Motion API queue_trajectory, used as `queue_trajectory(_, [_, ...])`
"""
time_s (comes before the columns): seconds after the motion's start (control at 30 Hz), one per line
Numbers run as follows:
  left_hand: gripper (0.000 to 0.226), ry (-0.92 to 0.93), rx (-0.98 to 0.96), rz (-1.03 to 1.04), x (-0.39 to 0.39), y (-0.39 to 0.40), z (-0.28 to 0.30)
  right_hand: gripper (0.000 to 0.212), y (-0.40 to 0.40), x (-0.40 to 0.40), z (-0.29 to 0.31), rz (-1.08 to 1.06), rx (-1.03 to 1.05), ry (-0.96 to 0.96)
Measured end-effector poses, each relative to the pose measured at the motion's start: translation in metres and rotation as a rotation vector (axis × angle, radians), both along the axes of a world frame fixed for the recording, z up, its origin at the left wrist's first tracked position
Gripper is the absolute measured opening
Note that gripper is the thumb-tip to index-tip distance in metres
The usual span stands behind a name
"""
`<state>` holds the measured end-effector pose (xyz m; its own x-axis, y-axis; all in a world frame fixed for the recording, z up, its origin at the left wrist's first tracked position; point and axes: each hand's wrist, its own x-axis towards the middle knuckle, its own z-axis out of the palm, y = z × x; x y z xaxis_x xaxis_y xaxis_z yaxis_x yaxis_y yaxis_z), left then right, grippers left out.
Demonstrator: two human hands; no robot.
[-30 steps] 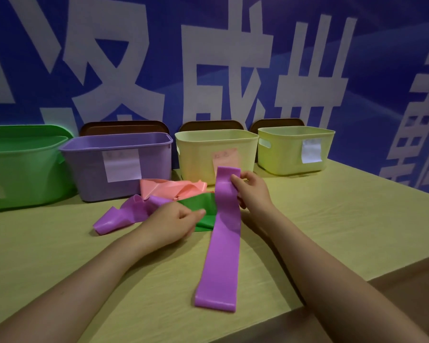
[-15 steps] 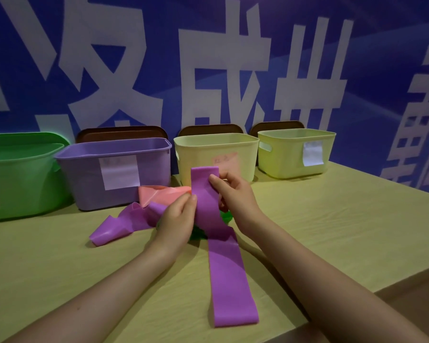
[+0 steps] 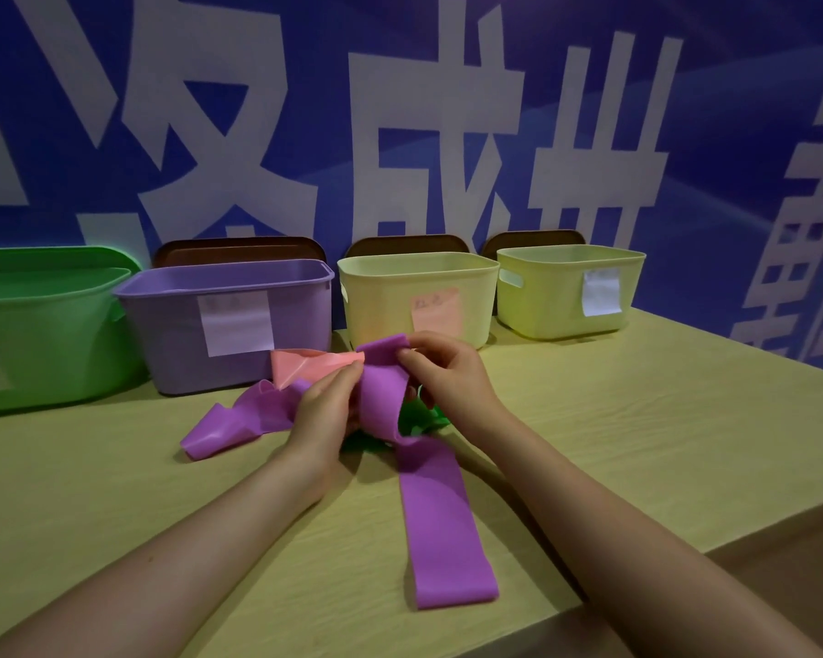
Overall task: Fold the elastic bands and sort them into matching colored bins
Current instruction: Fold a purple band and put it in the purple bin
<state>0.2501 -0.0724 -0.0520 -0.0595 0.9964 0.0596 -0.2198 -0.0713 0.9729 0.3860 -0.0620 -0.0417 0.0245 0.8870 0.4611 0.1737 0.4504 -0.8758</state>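
A long purple elastic band [image 3: 440, 520] lies on the table with its far end lifted. My right hand [image 3: 447, 377] pinches that top end, and my left hand [image 3: 326, 406] pinches the band's left edge just below it. A second purple band [image 3: 238, 420] lies crumpled to the left, a pink band [image 3: 305, 365] behind my left hand, and a green band [image 3: 419, 420] mostly hidden under my hands. Along the wall stand a green bin [image 3: 44, 334], a purple bin [image 3: 177, 353], a pale yellow bin [image 3: 386, 301] with a pink label, and a yellow-green bin [image 3: 552, 306].
The wooden table [image 3: 637, 444] has its front edge near the bottom right. Brown lids [image 3: 238, 249] lean against the blue banner wall behind the bins.
The band's top end has moved left and lower as my hands came together on it. My left hand rose from the table to pinch the band. Its lower part slid right.
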Motion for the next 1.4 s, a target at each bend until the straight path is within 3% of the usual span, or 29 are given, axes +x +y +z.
queue_trajectory(0.13, [0.019, -0.056, -0.017, -0.037, -0.002, 0.002, 0.001, 0.017, -0.001, 0.0, -0.001, 0.021, 0.032, -0.055])
queue_trajectory(0.5, [0.046, -0.067, -0.053, -0.087, -0.006, 0.001, 0.004, 0.027, -0.001, 0.007, -0.003, -0.023, 0.255, -0.548])
queue_trajectory(0.67, [0.026, -0.051, 0.004, -0.073, -0.004, -0.005, 0.005, 0.026, -0.004, 0.005, 0.0, -0.004, 0.182, -0.428])
queue_trajectory(0.9, [0.019, 0.015, 0.133, -0.021, -0.002, -0.006, 0.002, 0.027, -0.004, -0.003, 0.005, 0.166, -0.154, 0.04])
queue_trajectory(1.03, [0.02, 0.119, 0.221, 0.005, -0.003, -0.004, -0.002, 0.02, -0.004, -0.004, 0.005, 0.109, -0.16, -0.009])
queue_trajectory(1.27, [0.026, 0.094, 0.097, -0.013, -0.002, 0.003, -0.003, 0.016, -0.003, -0.006, 0.003, 0.064, -0.133, -0.093])
queue_trajectory(1.4, [0.024, 0.196, 0.164, -0.007, -0.004, 0.005, -0.005, 0.016, -0.003, -0.006, 0.0, 0.094, -0.116, -0.114])
